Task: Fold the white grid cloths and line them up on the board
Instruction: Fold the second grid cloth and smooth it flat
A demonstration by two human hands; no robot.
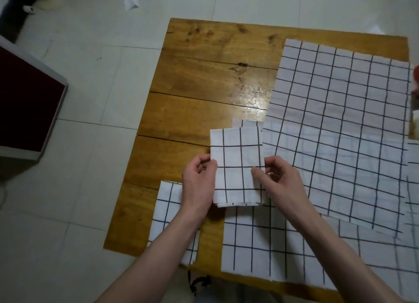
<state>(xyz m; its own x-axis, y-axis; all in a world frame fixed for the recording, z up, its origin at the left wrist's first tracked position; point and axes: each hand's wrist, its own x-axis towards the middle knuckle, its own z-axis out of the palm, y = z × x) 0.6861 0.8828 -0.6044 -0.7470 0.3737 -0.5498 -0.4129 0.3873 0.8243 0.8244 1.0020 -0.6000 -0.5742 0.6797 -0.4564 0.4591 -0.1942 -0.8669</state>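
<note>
I hold a small folded grid cloth [238, 166] over the wooden board [204, 80], near its front. My left hand [197, 182] pinches its left edge and my right hand [278, 180] pinches its right edge. I think the folding is done. Next I should lay it beside the other folded cloth [167, 212], edges straight. I see no words anywhere.

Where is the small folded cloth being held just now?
The small folded white grid cloth sits mid-frame over the wooden board, pinched between left hand and right hand, beside the large unfolded grid cloth.
</note>
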